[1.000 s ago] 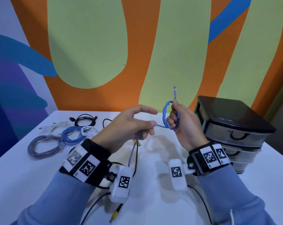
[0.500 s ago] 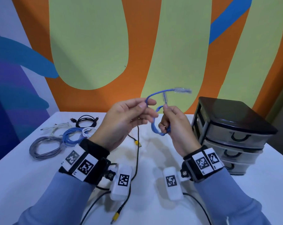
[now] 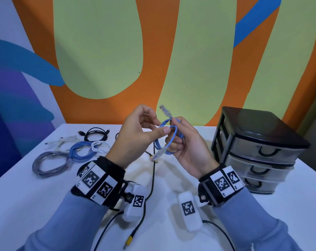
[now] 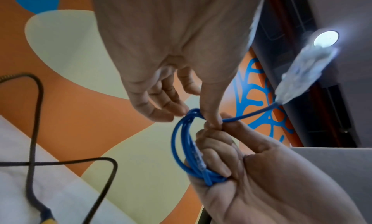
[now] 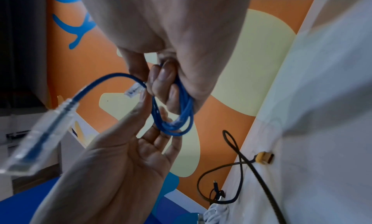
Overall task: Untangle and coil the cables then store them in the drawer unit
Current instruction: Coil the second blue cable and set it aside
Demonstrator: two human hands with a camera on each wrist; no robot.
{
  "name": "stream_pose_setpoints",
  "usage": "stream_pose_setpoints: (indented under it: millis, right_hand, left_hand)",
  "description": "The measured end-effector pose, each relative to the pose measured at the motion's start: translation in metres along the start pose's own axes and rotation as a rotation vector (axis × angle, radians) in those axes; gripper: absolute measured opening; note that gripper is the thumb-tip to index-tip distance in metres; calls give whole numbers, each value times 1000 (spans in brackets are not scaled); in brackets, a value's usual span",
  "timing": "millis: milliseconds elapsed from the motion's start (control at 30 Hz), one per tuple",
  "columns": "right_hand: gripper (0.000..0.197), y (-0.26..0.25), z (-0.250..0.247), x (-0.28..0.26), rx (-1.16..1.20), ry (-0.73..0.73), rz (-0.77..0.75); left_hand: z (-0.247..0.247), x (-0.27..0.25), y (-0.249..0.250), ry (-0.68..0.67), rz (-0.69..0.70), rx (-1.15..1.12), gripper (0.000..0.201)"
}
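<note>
A: Where is the blue network cable at this moment?

B: It is in the air above the desk, between both hands. The right hand has its fingers curled around the small coil. The left hand pinches the top of the loops between thumb and fingers.

A: What can go wrong from here?

B: I think the coil can spring open. The cable looks stiff and the loops are small, so if one hand lets go too early, they will unwind. Also both clear plugs are free: one points up, the other hangs below the coil. A loose end can pull a loop out.

A: And the storing?

B: The drawer unit stands at the right with all three drawers closed. One hand must open a drawer, so the other must hold the coil alone. This is the risky moment, in my opinion.

A: Anything on the desk?

B: A black cable with yellow plug lies under the hands. A hanging plug may catch it. The other coiled cables lie well apart, at the left.
</note>
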State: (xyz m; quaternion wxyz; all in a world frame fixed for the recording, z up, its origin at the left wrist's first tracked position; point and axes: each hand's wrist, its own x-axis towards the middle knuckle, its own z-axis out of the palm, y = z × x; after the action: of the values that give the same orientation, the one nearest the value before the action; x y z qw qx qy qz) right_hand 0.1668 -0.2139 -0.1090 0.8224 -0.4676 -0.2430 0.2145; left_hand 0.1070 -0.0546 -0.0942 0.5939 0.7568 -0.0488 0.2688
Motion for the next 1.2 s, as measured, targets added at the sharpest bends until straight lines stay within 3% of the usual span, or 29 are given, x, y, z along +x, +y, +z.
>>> stream_pose_setpoints:
  millis: [100,200,400,533,667,767,933,1033,1133,1200]
  right_hand:
    - [25,1,-1,0,45,-13,14]
    - [25,0,-3,0,45,-12,23]
    - [23,-3,0,-3,-53,-71,40]
    - [9,0,-1,-2,-324,-38,-43]
    - [32,-1,4,-6,-351,-46,-95]
    - [31,2,6,-4,-428,11,-119]
    - [26,7,5,-1,-545,89,-187]
    - [32,8,5,1,-535,133,-207]
    - [34,8,4,2,-520,167,-229]
    - [33,7,2,3,-478,212,-223]
  left_hand:
    - [2,-1,4,-67,-119,-90,33]
    - [2,-2,6,-42,-106,-17,17]
    - [7,-7,7,124,88,598,15]
    - [-1,-5,3,91,60,603,10]
    - [1,-6,4,77,10,662,7]
    - [4,-7,5,35,-23,662,11]
    - [7,-5,3,14,-142,476,6]
    - [4,-2,3,-66,-336,134,22]
    - [0,-2,9,-208,-490,-241,14]
    - [-4,0,11,-154,-526,-468,15]
